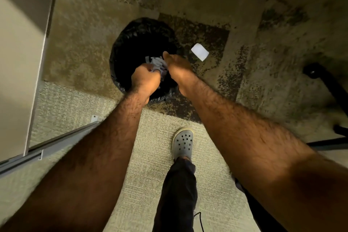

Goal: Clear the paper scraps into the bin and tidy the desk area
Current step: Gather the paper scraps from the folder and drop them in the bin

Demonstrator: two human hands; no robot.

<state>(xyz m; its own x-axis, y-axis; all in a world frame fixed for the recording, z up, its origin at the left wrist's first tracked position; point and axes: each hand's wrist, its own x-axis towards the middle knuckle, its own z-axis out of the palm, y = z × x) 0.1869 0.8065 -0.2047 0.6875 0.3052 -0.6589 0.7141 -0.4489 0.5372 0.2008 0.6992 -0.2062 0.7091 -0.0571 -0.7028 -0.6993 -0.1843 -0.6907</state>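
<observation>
You stand over the bin (131, 43), a round one lined with a black bag, on patchy carpet (84, 52), and both your arms reach down to its mouth. Your left hand (145, 79) is curled into a loose fist over the near side of the opening, its fingers closed on a bunch of scraps (158, 64), pale torn strips that stick out just past the knuckles. Your right hand (177, 66) lies flat and open, fingers together, its edge pressed against the same bunch from the right; it grips nothing itself. The bunch sits between the two hands, above the dark inside of the bin. One white piece (200, 52) lies on the carpet just right of the bin, outside it. Your shoe (183, 142) is planted on lighter flooring below the bin.
</observation>
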